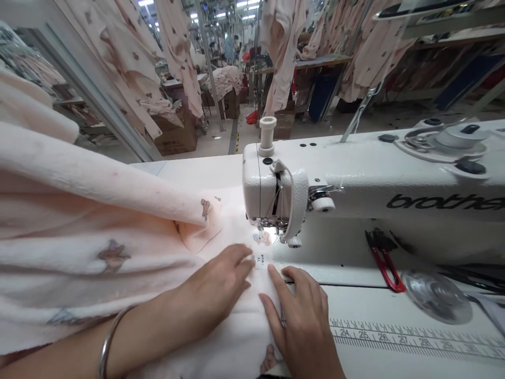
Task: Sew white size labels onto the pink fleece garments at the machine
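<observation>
Pale pink plush fabric (150,258) printed with small bears spreads over the sewing machine bed and bunches up at the left. A small white size label (261,260) marked XL lies on it, just in front of the presser foot (272,235) of the white sewing machine (272,184). My left hand (221,284), a bangle on its wrist, is closed on the fabric at the label's left, its fingertips bent together. My right hand (302,310) rests on the fabric's right edge with thumb and fingers apart, index fingertip at the label's lower right corner.
Red-handled thread snips (389,268), a clear round disc (437,296) and dark scissors (473,278) lie right of the fabric. A ruler scale (394,339) runs along the table's front. Pink garments (284,52) hang behind, with cardboard boxes (175,131) on the floor.
</observation>
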Demonstrator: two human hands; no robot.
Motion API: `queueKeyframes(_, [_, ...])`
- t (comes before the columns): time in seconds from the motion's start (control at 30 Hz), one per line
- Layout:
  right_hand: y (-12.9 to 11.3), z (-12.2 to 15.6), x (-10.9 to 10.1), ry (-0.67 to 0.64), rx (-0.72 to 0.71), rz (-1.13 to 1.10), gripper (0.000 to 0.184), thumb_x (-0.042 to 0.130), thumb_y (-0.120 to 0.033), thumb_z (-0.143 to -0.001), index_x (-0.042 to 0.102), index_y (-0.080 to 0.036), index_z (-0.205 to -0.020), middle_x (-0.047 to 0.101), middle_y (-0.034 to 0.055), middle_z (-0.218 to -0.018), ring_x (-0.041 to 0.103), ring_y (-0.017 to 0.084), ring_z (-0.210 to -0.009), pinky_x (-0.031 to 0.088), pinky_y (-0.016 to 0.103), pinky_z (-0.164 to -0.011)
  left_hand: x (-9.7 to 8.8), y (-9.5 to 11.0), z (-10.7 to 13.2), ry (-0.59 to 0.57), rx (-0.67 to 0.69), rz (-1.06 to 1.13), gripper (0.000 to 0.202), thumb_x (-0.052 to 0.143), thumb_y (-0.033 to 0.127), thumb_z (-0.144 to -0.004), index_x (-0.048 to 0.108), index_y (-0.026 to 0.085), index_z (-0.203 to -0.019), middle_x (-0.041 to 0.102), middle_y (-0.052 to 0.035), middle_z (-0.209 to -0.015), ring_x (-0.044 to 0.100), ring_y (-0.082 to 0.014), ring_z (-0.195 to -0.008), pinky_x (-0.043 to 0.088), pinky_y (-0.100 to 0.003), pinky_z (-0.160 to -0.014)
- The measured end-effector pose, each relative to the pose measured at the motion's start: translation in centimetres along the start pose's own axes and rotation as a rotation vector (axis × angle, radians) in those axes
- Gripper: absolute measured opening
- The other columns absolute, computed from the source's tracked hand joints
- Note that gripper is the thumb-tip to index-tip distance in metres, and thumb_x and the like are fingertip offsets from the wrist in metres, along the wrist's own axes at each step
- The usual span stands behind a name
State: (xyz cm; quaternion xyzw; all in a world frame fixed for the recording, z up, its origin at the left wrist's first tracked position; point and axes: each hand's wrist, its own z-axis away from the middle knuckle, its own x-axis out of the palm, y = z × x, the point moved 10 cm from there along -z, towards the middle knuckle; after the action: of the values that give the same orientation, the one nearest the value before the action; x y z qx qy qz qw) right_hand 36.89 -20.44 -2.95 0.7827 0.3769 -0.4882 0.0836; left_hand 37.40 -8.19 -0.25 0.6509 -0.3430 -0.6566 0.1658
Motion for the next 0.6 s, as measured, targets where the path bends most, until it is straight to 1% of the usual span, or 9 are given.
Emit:
queueKeyframes(0.03, [0.0, 0.0, -0.1, 0.009, -0.002, -0.004, 0.039, 0.053, -0.027, -0.090, 0.053, -0.010, -0.125, 0.049, 0.0173, -0.112, 0.048, 0.030, -0.106, 0.041, 0.046, -0.086, 0.8, 0.4, 0.5, -0.052, 0.054, -0.014, 0.038, 0.049, 0.021, -0.091, 0.055, 0.022, -0.129, 0.050, -0.0108, -0.136, 0.044, -0.0244, -0.129, 0.034, -0.036, -0.108])
queueKeyframes(0.1, [-0.1, -0.1, -0.3, 0.032, -0.001, -0.016, 0.037, 0.053, -0.026, -0.090, 0.055, -0.009, -0.123, 0.050, 0.0175, -0.111, 0.049, 0.030, -0.105, 0.042, 0.046, -0.086, 2.4, 0.7, 1.1, -0.129, 0.143, -0.088, 0.047, 0.045, 0.020, -0.093, 0.040, 0.019, -0.140, 0.039, -0.0112, -0.145, 0.032, -0.0234, -0.138, 0.028, -0.040, -0.114])
queueKeyframes(0.17, [-0.2, -0.2, -0.5, 0.056, 0.010, -0.030, 0.035, 0.053, -0.025, -0.090, 0.057, -0.009, -0.120, 0.051, 0.0174, -0.110, 0.050, 0.030, -0.104, 0.042, 0.047, -0.085, 3.6, 0.7, 1.2, -0.164, 0.211, -0.213, 0.051, 0.043, 0.019, -0.095, 0.031, 0.015, -0.144, 0.033, -0.0130, -0.148, 0.025, -0.0232, -0.140, 0.029, -0.042, -0.114])
queueKeyframes(0.2, [-0.2, -0.2, -0.6, 0.063, 0.015, -0.034, 0.034, 0.053, -0.025, -0.090, 0.058, -0.009, -0.119, 0.052, 0.0173, -0.109, 0.050, 0.030, -0.104, 0.042, 0.047, -0.085, 4.0, 0.5, 1.2, -0.172, 0.235, -0.281, 0.051, 0.042, 0.019, -0.095, 0.030, 0.013, -0.144, 0.032, -0.0143, -0.148, 0.025, -0.0235, -0.140, 0.031, -0.042, -0.113])
queueKeyframes(0.3, [-0.1, -0.2, -0.8, 0.069, 0.015, -0.034, 0.034, 0.053, -0.025, -0.090, 0.058, -0.009, -0.119, 0.052, 0.0170, -0.108, 0.051, 0.030, -0.103, 0.043, 0.046, -0.084, 4.6, 0.2, 1.0, -0.185, 0.288, -0.445, 0.050, 0.043, 0.022, -0.096, 0.032, 0.008, -0.142, 0.033, -0.0173, -0.147, 0.026, -0.0246, -0.139, 0.034, -0.041, -0.112])
queueKeyframes(0.37, [-0.2, -0.2, -0.8, 0.061, 0.005, -0.025, 0.035, 0.054, -0.025, -0.089, 0.057, -0.008, -0.121, 0.051, 0.0171, -0.109, 0.050, 0.029, -0.103, 0.042, 0.046, -0.085, 4.7, 0.1, 1.1, -0.199, 0.312, -0.500, 0.050, 0.042, 0.024, -0.096, 0.031, 0.007, -0.142, 0.033, -0.0179, -0.147, 0.026, -0.0246, -0.140, 0.034, -0.040, -0.113])
queueKeyframes(0.47, [-0.1, -0.2, -0.6, 0.036, 0.001, -0.021, 0.037, 0.055, -0.024, -0.089, 0.056, -0.009, -0.122, 0.050, 0.0171, -0.111, 0.049, 0.030, -0.105, 0.041, 0.046, -0.086, 4.7, -0.1, 1.3, -0.198, 0.323, -0.504, 0.051, 0.039, 0.023, -0.097, 0.026, 0.009, -0.144, 0.030, -0.0165, -0.149, 0.024, -0.0238, -0.140, 0.035, -0.039, -0.113])
queueKeyframes(0.53, [-0.1, -0.2, -0.7, 0.039, 0.006, -0.034, 0.036, 0.054, -0.023, -0.089, 0.056, -0.008, -0.122, 0.050, 0.0172, -0.111, 0.049, 0.030, -0.105, 0.041, 0.046, -0.086, 4.8, -0.3, 1.4, -0.195, 0.320, -0.494, 0.052, 0.039, 0.022, -0.097, 0.023, 0.012, -0.146, 0.028, -0.0152, -0.150, 0.023, -0.0236, -0.141, 0.036, -0.039, -0.112])
queueKeyframes(0.6, [-0.1, -0.2, -0.7, 0.048, 0.012, -0.047, 0.034, 0.052, -0.023, -0.090, 0.057, -0.008, -0.120, 0.051, 0.0170, -0.110, 0.049, 0.030, -0.104, 0.041, 0.047, -0.086, 5.1, -0.5, 1.5, -0.201, 0.325, -0.502, 0.053, 0.039, 0.021, -0.097, 0.022, 0.013, -0.146, 0.026, -0.0148, -0.151, 0.021, -0.0240, -0.141, 0.035, -0.039, -0.112])
